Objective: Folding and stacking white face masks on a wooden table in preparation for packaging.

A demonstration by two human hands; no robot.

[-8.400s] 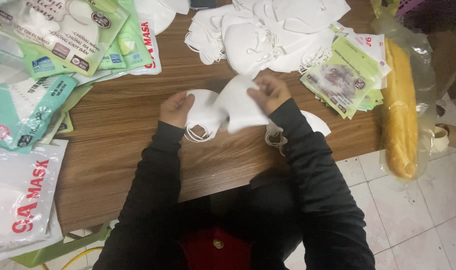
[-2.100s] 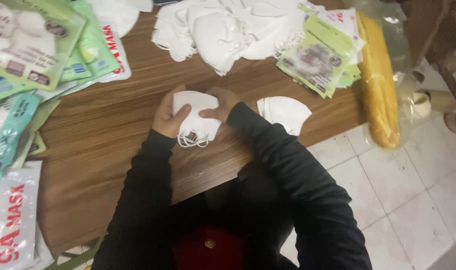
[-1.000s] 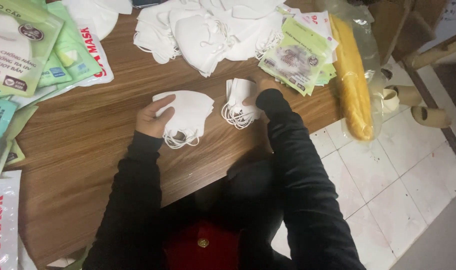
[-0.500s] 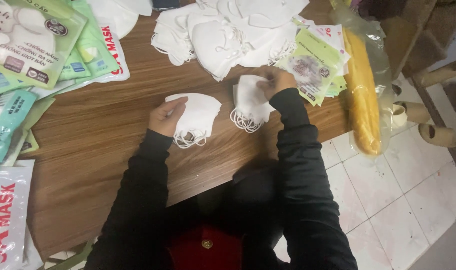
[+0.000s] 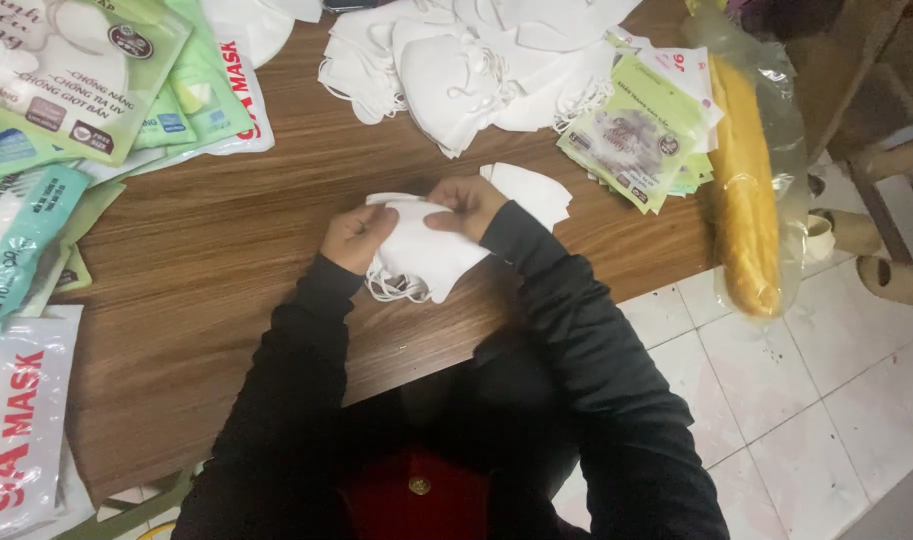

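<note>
Both hands pinch my stack of white masks (image 5: 421,250): left hand (image 5: 358,236) at its left end, right hand (image 5: 466,205) on top, long axis left-right.

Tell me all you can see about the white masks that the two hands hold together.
The white masks are a small stack of folded, cup-shaped pieces, seemingly soft fabric, with thin white ear loops hanging at the lower left. The left hand grips one end, the right hand pinches the top. They sit just above the wooden table.
</note>
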